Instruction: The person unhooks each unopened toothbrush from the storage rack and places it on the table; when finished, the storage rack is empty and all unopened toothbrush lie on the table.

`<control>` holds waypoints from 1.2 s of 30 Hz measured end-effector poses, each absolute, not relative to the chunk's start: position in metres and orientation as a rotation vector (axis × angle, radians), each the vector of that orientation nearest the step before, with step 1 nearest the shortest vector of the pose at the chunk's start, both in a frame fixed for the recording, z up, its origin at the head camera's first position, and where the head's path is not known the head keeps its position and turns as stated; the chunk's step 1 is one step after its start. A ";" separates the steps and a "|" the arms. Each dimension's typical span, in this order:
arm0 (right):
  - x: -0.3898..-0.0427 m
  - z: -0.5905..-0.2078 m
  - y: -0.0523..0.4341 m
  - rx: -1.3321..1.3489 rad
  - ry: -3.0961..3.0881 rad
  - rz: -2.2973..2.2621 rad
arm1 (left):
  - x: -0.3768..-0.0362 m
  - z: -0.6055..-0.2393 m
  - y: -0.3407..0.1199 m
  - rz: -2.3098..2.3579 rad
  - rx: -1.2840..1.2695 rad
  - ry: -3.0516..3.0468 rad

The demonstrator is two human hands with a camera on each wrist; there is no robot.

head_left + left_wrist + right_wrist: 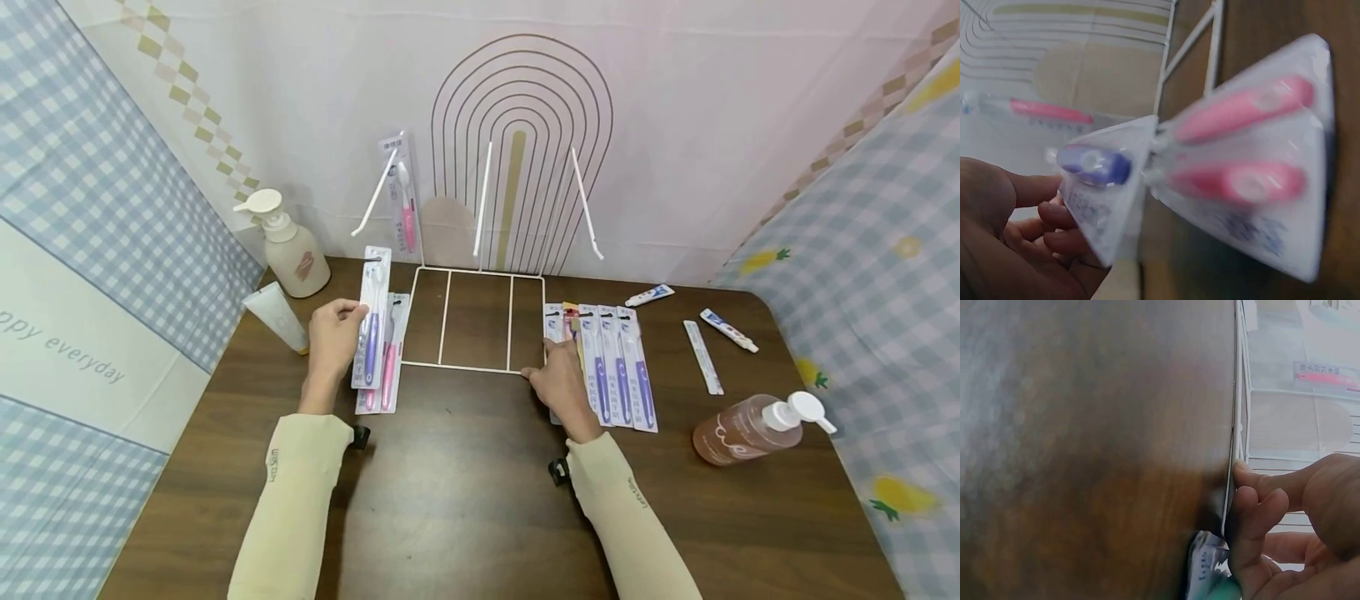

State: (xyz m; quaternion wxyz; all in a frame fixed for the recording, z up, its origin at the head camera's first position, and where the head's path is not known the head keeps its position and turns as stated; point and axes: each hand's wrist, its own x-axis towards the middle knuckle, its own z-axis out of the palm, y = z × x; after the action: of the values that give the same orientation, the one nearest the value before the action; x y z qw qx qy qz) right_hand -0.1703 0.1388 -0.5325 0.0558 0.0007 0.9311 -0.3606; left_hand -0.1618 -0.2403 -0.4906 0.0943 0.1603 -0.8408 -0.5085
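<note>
My left hand (pixel 335 337) pinches the edge of a packaged purple toothbrush (pixel 371 321), thumb and fingertips at its side in the left wrist view. It is raised over packaged pink toothbrushes (pixel 389 375) lying on the table left of the white wire rack (pixel 457 366). At the rack's front right corner, my right hand (pixel 564 375) grips the base wire between thumb and curled fingers. A row of packaged toothbrushes (pixel 621 367), mostly purple, lies beside that hand, which partly covers the nearest ones. Another packaged pink toothbrush (pixel 407 204) hangs from the rack's left hook.
Left of the rack stand a pump bottle (pixel 295 254) and a white tube (pixel 276 315). Small toothpaste tubes (pixel 729 331) and a slim packet (pixel 703 357) lie at the right, behind a reddish pump bottle (pixel 738 433). Three white hooks (pixel 483 200) jut forward above the base.
</note>
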 end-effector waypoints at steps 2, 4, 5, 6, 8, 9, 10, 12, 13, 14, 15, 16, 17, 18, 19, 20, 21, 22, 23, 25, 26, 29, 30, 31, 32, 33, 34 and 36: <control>-0.171 -0.532 0.139 0.002 2.823 -1.097 | -0.164 -0.512 -0.255 -1.526 0.537 -2.494; -0.171 -0.533 0.139 0.003 2.823 -1.096 | -0.163 -0.525 -0.265 -1.530 0.576 -2.499; -0.171 -0.533 0.139 0.006 2.821 -1.095 | -0.162 -0.528 -0.267 -1.535 0.600 -2.501; -0.171 -0.534 0.139 0.010 2.818 -1.097 | -0.161 -0.530 -0.269 -1.536 0.610 -2.510; -0.172 -0.535 0.139 0.019 2.814 -1.103 | -0.158 -0.533 -0.271 -1.525 0.627 -2.536; -0.172 -0.535 0.139 0.019 2.813 -1.101 | -0.158 -0.535 -0.272 -1.514 0.639 -2.551; -0.173 -0.535 0.139 0.021 2.811 -1.099 | -0.156 -0.536 -0.273 -1.509 0.651 -2.566; -0.173 -0.536 0.139 0.019 2.812 -1.099 | -0.154 -0.537 -0.274 -1.495 0.668 -2.601; -0.173 -0.536 0.139 0.017 2.815 -1.099 | -0.153 -0.538 -0.274 -1.486 0.678 -2.615; -0.173 -0.536 0.140 0.013 2.819 -1.099 | -0.151 -0.539 -0.275 -1.482 0.691 -2.626; -0.173 -0.537 0.140 0.011 2.822 -1.097 | -0.150 -0.539 -0.274 -1.472 0.694 -2.638; -0.173 -0.537 0.140 0.010 2.825 -1.099 | -0.149 -0.539 -0.274 -1.463 0.694 -2.646; -0.173 -0.537 0.140 0.007 2.829 -1.101 | -0.148 -0.540 -0.274 -1.451 0.693 -2.654; -0.172 -0.537 0.140 0.008 2.830 -1.106 | -0.147 -0.540 -0.273 -1.438 0.686 -2.659; -0.172 -0.537 0.140 0.009 2.831 -1.110 | -0.146 -0.541 -0.273 -1.433 0.679 -2.664; -0.172 -0.537 0.140 0.009 2.830 -1.114 | -0.145 -0.541 -0.273 -1.422 0.673 -2.670; -0.171 -0.536 0.140 0.009 2.830 -1.116 | -0.145 -0.541 -0.272 -1.410 0.669 -2.676; -0.171 -0.535 0.140 0.007 2.831 -1.116 | -0.144 -0.541 -0.272 -1.405 0.671 -2.680; -0.170 -0.534 0.140 0.007 2.831 -1.115 | -0.144 -0.541 -0.271 -1.394 0.673 -2.689; -0.169 -0.530 0.139 0.013 2.823 -1.124 | -0.143 -0.540 -0.271 -1.374 0.680 -2.707; -0.168 -0.529 0.138 0.010 2.824 -1.124 | -0.142 -0.540 -0.270 -1.363 0.685 -2.715; -0.166 -0.524 0.137 0.004 2.823 -1.129 | -0.141 -0.539 -0.269 -1.349 0.685 -2.721; -0.166 -0.523 0.136 0.005 2.825 -1.140 | -0.140 -0.539 -0.269 -1.349 0.684 -2.719; -0.165 -0.523 0.136 0.003 2.826 -1.150 | -0.140 -0.539 -0.269 -1.349 0.686 -2.716; -0.165 -0.523 0.136 0.003 2.826 -1.153 | -0.140 -0.539 -0.269 -1.347 0.687 -2.714; -0.165 -0.523 0.136 0.007 2.822 -1.155 | -0.139 -0.539 -0.268 -1.344 0.688 -2.713; -0.166 -0.523 0.137 0.013 2.818 -1.153 | -0.139 -0.539 -0.268 -1.339 0.689 -2.712; -0.167 -0.526 0.138 0.021 2.813 -1.161 | -0.138 -0.539 -0.267 -1.334 0.689 -2.705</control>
State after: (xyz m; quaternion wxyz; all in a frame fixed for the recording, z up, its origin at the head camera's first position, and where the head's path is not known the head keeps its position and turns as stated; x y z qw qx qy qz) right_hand -0.1671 0.1378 -0.5263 0.0492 0.0068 0.9232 -0.3811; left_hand -0.1382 -0.2673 -0.5387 0.0239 0.2227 -0.8741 -0.4309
